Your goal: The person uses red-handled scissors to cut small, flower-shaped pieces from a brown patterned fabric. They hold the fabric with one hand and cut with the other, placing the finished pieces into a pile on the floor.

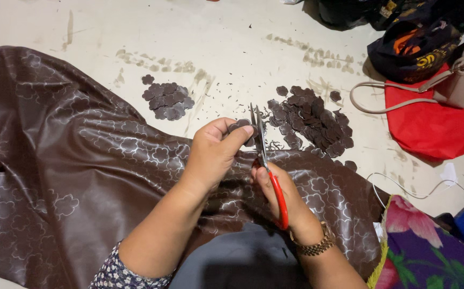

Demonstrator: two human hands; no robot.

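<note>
Head view: I've got the brown patterned fabric (82,176) spread over the floor (232,32) and across the lap, near edge. Beyond it, toward the far right, the bigger pile of cut-outs (315,120). My right hand (280,195) grips the red-handled scissors (268,171), blades up; my left hand (213,152) pinches a small fabric piece (241,126) against them.

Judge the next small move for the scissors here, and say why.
Probably close the scissors in the right hand on the small brown piece pinched by the left hand: the blades sit against its edge, and cut pieces are piled beyond.
</note>
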